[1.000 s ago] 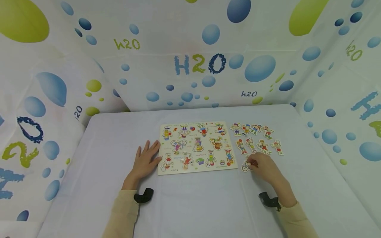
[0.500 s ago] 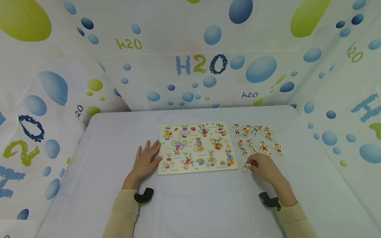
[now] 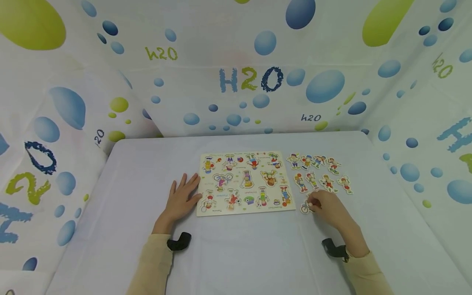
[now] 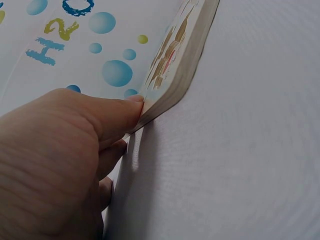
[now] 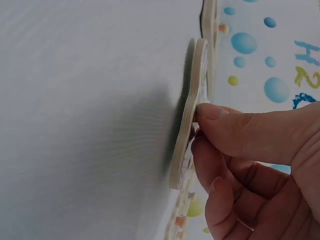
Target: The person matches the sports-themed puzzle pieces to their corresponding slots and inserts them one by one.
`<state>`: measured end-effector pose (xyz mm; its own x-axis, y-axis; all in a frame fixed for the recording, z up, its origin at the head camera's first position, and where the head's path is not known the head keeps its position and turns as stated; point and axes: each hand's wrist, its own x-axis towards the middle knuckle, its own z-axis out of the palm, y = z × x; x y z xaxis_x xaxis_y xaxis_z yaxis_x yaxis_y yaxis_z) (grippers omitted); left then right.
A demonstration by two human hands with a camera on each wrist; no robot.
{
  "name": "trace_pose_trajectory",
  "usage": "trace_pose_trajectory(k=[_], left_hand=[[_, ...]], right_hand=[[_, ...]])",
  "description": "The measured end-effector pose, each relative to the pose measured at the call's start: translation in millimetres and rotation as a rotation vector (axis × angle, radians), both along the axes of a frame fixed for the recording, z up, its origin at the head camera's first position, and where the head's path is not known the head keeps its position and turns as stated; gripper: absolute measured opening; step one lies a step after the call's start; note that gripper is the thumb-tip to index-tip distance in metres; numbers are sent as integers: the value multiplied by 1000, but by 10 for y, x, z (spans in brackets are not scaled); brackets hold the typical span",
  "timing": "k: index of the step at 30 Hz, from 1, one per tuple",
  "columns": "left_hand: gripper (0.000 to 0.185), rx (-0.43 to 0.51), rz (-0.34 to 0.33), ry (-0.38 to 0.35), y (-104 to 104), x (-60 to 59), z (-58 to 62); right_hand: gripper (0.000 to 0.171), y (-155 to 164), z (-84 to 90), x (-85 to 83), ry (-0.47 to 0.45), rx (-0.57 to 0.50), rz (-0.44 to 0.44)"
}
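Note:
A cream wooden peg puzzle board (image 3: 258,176), printed with colourful sports figures, lies flat on the white table. My left hand (image 3: 181,200) rests at its left edge with fingers spread and fairly straight. In the left wrist view the thumb (image 4: 120,115) touches the board's corner. My right hand (image 3: 327,207) pinches a small knob on a cyclist puzzle piece (image 3: 305,209) right of the board. In the right wrist view that wooden piece (image 5: 187,120) is seen edge-on, close to the cloth. The hand covers part of the piece in the head view.
Several cut-out figure pieces lie in two rows right of the board, such as a top-row piece (image 3: 293,161) and a lower-row piece (image 3: 345,184). A white cloth covers the table (image 3: 250,254). Bubble-printed curtains (image 3: 236,53) stand behind and at both sides.

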<state>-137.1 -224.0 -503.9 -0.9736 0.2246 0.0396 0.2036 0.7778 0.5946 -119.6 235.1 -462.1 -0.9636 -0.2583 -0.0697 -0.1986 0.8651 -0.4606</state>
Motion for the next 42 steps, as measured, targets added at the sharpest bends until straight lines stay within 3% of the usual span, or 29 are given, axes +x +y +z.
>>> trace_pose_trajectory(k=[7, 15, 34, 42], left_hand=[[63, -1, -3, 2, -1, -11, 4], [63, -9, -2, 2, -14, -8, -12], [63, -11, 0, 10, -14, 1, -14], [63, -12, -4, 12, -24, 1, -18]], right_hand=[[6, -64, 104, -3, 35, 7, -8], [12, -346, 169, -101, 98, 5, 8], [25, -1728, 252, -522, 116, 72, 18], [28, -2166, 236, -648, 89, 141, -26]])
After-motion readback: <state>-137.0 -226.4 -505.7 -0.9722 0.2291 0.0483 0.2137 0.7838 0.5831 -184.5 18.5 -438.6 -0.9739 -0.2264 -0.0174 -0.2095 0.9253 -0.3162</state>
